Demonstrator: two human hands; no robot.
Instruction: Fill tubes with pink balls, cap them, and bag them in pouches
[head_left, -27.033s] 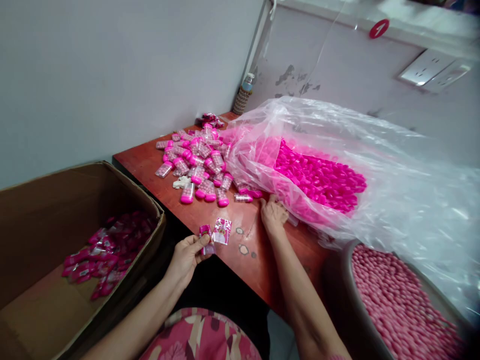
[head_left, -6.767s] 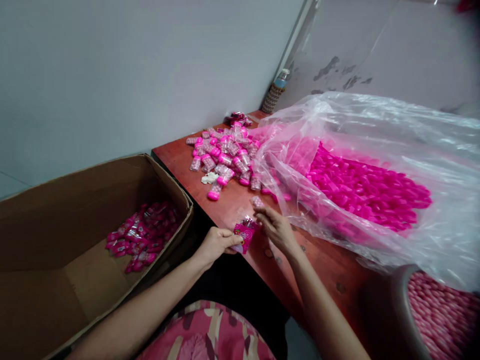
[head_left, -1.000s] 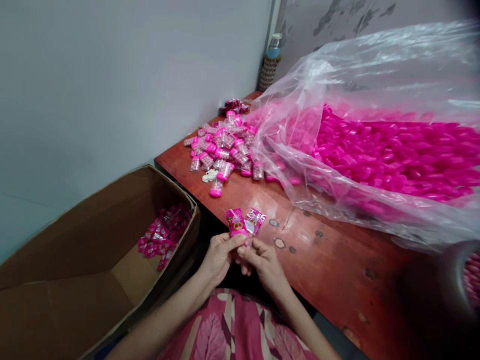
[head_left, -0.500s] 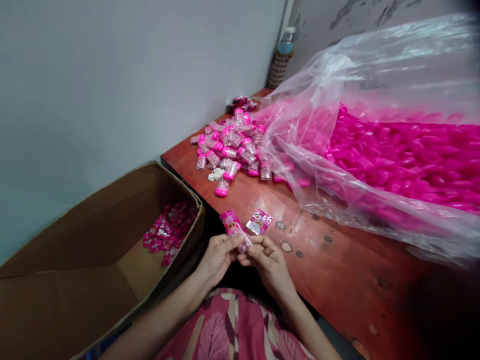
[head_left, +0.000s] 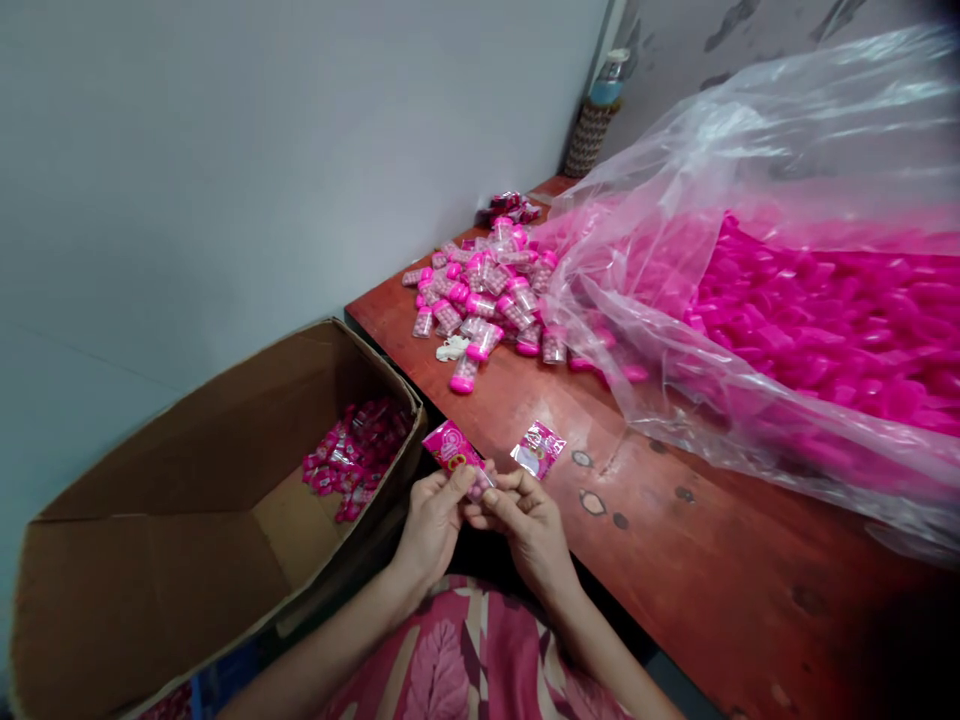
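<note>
My left hand (head_left: 433, 522) and my right hand (head_left: 536, 525) meet just off the table's near edge. Between them is a small clear candy bottle (head_left: 480, 486) filled with pink balls, pinched by the fingers of both. A printed pink packet (head_left: 448, 444) sticks out beyond my left thumb, joined to or around the bottle's far end; how far the bottle sits inside it is hidden. On the table just past my right fingers lies another printed packet (head_left: 538, 448), flat and partly silvery.
A heap of pink-capped candy bottles (head_left: 487, 290) covers the far table (head_left: 645, 560), with a white scrap (head_left: 452, 348) beside it. A large clear bag (head_left: 750, 420) of pink caps spreads right. An open carton (head_left: 172, 530) holding pink packets (head_left: 352, 455) stands left. A water bottle (head_left: 607, 80) stands behind.
The view has shifted, so the table and heap sit farther right. My fingers have moved over the candy bottle, and the pink packet now tilts more to the left.
</note>
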